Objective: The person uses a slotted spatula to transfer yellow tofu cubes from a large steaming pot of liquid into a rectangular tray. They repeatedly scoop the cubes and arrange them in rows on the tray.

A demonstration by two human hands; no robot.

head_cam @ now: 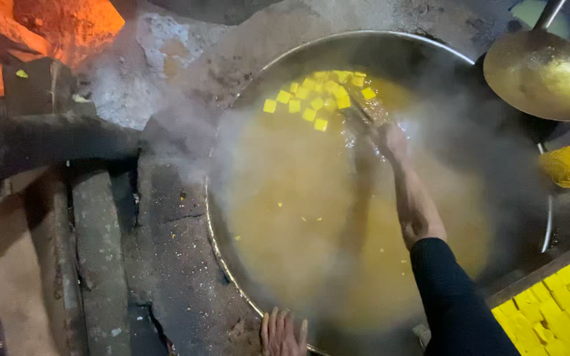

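Soot-dark stove top [166, 264] holds a steaming wok [285, 56]; right hand [390, 140] grips a tool [359, 109] among yellow cubes [318, 99], arm stretched clear of the heat; left hand [282, 333] braces, fingers spread flat, on the rim.

Shiny metal wok [278, 62], rough stone hearth [166, 250]

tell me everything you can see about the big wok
The wok is a very wide, round metal pan with a thin bright rim, sunk into a rough stone-like stove top. It holds steaming yellow-brown liquid with yellow cubes floating at the far side. The right hand reaches over it with a tool; the left hand rests at its near rim.
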